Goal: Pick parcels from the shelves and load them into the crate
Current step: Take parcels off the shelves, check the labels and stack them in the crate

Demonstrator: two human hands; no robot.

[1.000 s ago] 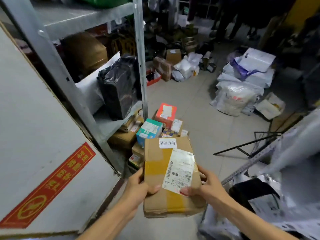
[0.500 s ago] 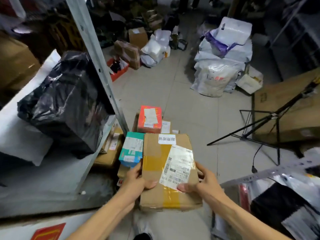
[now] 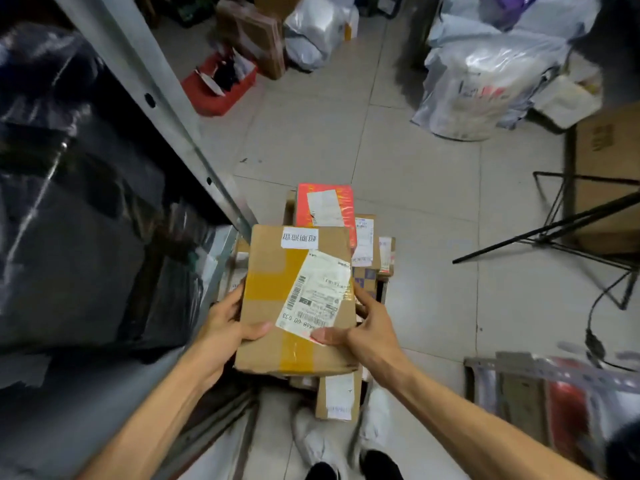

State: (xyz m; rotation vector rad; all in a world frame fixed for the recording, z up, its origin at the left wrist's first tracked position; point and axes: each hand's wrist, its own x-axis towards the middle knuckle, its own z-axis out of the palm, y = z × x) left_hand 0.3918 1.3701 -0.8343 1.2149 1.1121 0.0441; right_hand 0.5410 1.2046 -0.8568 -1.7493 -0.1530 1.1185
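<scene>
- Your left hand (image 3: pixel 225 327) and right hand (image 3: pixel 367 327) both grasp the cardboard parcel (image 3: pixel 273 306), in the frame's lower centre.
- It hangs over the stacked parcels (image 3: pixel 325 209) below; the crate itself I cannot make out.
- This looks like the loading step: lower it flat, then let go.

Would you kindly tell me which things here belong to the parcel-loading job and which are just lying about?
Job: cardboard parcel gripped by left hand and right hand; red parcel on the pile beneath; black-wrapped parcel on the shelf.
Lying about: tripod stand; red tray; white bags; large carton, all on the floor.
</scene>
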